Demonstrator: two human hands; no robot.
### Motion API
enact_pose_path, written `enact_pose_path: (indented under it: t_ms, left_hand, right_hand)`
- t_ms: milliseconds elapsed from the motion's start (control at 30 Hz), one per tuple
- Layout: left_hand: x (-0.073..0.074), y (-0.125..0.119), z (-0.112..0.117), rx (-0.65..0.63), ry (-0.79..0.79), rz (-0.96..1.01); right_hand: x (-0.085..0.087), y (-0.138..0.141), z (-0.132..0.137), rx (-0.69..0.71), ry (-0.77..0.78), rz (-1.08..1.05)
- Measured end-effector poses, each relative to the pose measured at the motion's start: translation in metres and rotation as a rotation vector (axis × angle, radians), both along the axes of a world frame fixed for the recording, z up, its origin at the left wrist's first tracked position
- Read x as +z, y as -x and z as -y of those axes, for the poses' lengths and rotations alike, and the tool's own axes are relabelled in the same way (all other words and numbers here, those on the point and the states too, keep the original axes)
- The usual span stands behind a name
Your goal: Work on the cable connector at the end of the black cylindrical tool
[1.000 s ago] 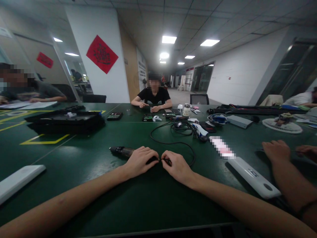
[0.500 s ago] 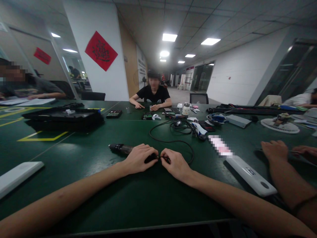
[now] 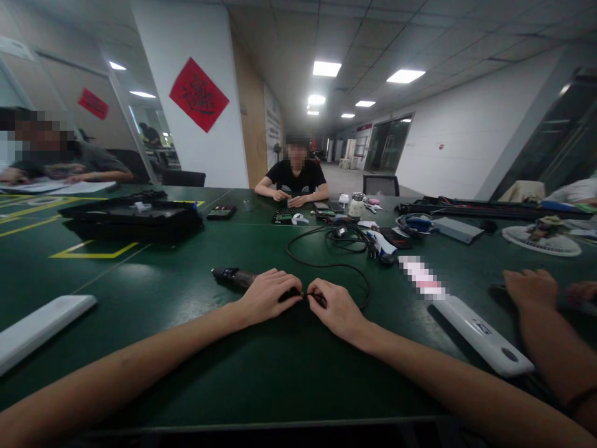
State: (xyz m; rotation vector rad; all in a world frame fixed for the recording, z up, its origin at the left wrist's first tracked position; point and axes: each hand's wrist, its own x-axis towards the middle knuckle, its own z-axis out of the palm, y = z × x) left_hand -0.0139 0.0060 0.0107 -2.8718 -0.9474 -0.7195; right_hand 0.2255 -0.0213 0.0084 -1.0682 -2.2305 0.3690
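Observation:
My left hand (image 3: 270,295) is wrapped round the rear of a dark electric screwdriver (image 3: 236,278), which lies on the green table with its tip pointing left. Close beside it, my right hand (image 3: 338,309) pinches the end of a black cable (image 3: 342,266) at the screwdriver's tail. Fingers partly cover the joint, so I cannot tell whether the plug is seated. From my right hand the cable loops away to a coil (image 3: 347,233) farther back.
A white elongated device (image 3: 485,336) lies to the right, near another person's hand (image 3: 529,289). On the left are a white bar (image 3: 46,330) and a black tray-like housing (image 3: 133,218). Across the table (image 3: 196,373) a person (image 3: 296,180) sits by circuit boards (image 3: 282,216).
The view has shifted slightly, moving the scene rightward. My hands keep their grip on the screwdriver and cable, with the gap between them a little smaller.

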Motion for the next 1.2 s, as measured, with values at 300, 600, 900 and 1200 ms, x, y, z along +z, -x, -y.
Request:
enact_pose_path:
  t_ms: [300,600,900,1200]
  left_hand:
    - [-0.0012,0.0003,0.0008,-0.017,-0.024,0.002]
    - [-0.0021,-0.0002,-0.0003,-0.042,-0.048,-0.002]
    - [-0.0020,-0.0002,0.0009,-0.047,-0.041,0.007]
    - [-0.0024,0.0003,0.0006,-0.046,-0.060,-0.010]
  right_hand:
    - [0.0015,-0.0005,0.0012,-0.002,0.005,0.015]
    - [0.0026,-0.0008,0.0017,0.004,0.013,0.018]
    - [-0.0001,-0.0003,0.0004,-0.003,0.020,0.013]
    - [0.0016,0.0000,0.0013,0.000,0.015,0.009]
